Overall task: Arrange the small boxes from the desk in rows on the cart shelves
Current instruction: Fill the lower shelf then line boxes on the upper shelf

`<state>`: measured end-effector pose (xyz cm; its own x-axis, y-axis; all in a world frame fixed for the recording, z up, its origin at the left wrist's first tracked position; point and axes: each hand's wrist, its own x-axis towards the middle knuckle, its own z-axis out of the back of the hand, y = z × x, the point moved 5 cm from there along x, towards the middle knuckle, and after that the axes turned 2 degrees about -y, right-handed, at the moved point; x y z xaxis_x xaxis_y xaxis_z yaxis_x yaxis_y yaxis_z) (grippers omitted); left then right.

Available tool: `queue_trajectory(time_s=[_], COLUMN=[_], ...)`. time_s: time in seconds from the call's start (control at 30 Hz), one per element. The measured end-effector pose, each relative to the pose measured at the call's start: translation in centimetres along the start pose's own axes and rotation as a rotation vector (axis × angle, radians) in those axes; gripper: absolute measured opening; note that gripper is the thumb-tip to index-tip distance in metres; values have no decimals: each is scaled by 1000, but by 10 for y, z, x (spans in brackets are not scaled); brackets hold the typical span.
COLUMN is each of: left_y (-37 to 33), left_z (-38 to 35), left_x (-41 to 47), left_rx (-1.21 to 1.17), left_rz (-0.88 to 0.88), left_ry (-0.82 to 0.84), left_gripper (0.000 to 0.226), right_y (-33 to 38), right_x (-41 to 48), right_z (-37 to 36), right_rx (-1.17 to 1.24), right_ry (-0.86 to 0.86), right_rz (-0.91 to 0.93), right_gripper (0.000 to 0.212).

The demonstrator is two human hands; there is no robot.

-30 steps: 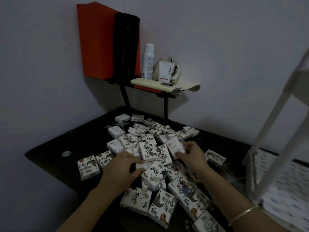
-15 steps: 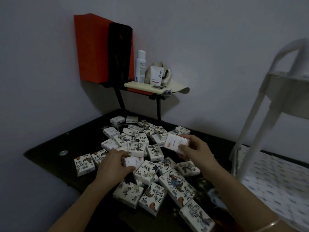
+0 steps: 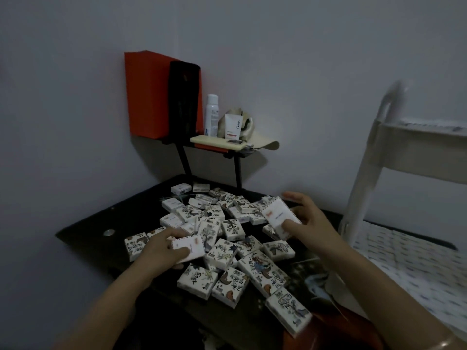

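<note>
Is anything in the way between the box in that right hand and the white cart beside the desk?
Nothing visible. The right hand holds its small box above the pile, and only open air lies between it and the cart frame to its right.

We see small white illustrated boxes point(image 3: 228, 229) strewn across the dark worktop point(image 3: 101, 218), one plain-faced box point(image 3: 189, 250) gripped in our left hand point(image 3: 161, 248), a second box point(image 3: 279, 215) tilted in our right hand point(image 3: 310, 221), the white cart point(image 3: 366, 173) rightward.
</note>
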<state>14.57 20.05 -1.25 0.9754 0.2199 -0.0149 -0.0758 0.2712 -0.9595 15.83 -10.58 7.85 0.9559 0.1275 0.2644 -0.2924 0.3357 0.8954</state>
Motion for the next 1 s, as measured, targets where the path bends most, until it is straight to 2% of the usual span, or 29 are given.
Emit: queue_trajectory(time_s=[0.13,0.3,0.4,0.47,0.6,0.7,0.77,0.9,1.0], left_y=[-18,-77,-127,-164,-227,-264,-285,-322,-349], left_z=[-7,-31,-54,-75,-123,-158,-181,-216,-238], left_x=[-14,-38,-58,-74,-101,-116,-126,-137,-143], left_rx=[-160,-285,-196,-180,-240,-296,-336,-317,-246], left_rz=[43,-49,-167,-240,-329,-383,-406,-494,-586], left_ry=[69,215,321,450,667,774,849,858,825], left_gripper=[37,39,38,37,41,44,43,40,29], right_y=[18,64,101,124,159,170,175,178,177], right_x=[-15,-39,-55,-65,-84,-96,-102,-108,-110], right_z=[7,32,66,94,152,194,222,283,323], right_rx=[-149,-178,-195,-173,-174,-259,-332,-389,-376], right_ry=[48,34,-87,-169,-324,-475,-604,-801,-844], right_rz=[101,199,239,280,350,332,353,319,241], right_gripper=[68,61,52,50,50,57,54,60,49])
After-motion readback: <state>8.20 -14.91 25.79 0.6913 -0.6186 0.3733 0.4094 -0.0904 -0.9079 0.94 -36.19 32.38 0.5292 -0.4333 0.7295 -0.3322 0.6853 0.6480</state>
